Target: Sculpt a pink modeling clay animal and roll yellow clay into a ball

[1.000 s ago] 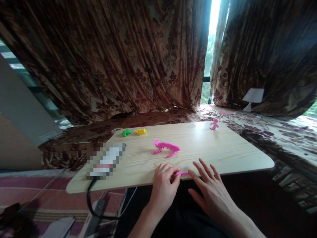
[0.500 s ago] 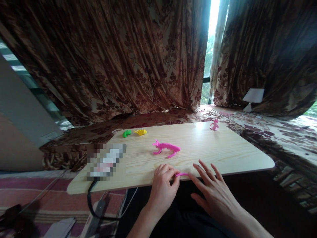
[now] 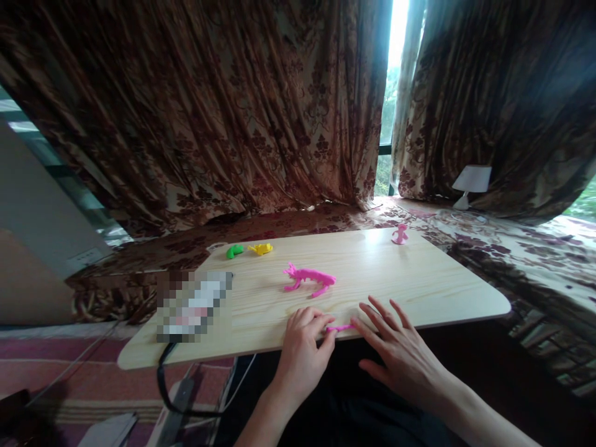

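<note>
R hand (image 3: 398,349) fwd @ pink strip (image 3: 342,327).

The desk (image 3: 419,279) has a pale, wood-grained top. At its near edge, the thin strip (image 3: 342,328) is hot pink, as is the legged figure (image 3: 313,274) further in. Toward the far left corner sit a plain green lump (image 3: 235,251) and a yellow figure (image 3: 262,249); by the far right corner, a softer pink figurine (image 3: 400,234). The curtains (image 3: 279,112) are brown with dark maroon flowers; the lampshade (image 3: 472,178) is white.
</note>
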Motion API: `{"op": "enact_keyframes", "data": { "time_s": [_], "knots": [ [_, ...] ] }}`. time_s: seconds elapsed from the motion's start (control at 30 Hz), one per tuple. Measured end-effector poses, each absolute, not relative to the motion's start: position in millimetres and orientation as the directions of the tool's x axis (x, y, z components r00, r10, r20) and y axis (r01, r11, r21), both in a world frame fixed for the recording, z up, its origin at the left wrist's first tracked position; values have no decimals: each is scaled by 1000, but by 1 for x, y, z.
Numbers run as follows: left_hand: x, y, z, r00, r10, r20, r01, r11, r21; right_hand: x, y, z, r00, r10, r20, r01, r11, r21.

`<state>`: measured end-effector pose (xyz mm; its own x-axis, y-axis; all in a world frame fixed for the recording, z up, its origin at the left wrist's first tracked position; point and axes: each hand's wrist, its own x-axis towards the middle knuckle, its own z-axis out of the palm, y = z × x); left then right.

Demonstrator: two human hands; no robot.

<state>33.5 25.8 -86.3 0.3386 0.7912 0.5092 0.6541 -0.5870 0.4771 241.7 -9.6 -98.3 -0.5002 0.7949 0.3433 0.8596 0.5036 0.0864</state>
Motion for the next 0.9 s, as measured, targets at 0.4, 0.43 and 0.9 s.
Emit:
{"op": "enact_keyframes", "data": {
  "time_s": [0.4,0.43,0.9],
  "knots": [
    [39,34,-82,300,784,544,671,-578,464,253,3,-82,-385,824,415,915,401,51],
    [40,33,-82,290,781,553,676,-576,460,253,0,-81,-377,828,415,918,393,49],
    [40,21,-84,329,792,515,663,-582,471,224,-12,-96,-409,842,353,900,437,0]
  ]
}}
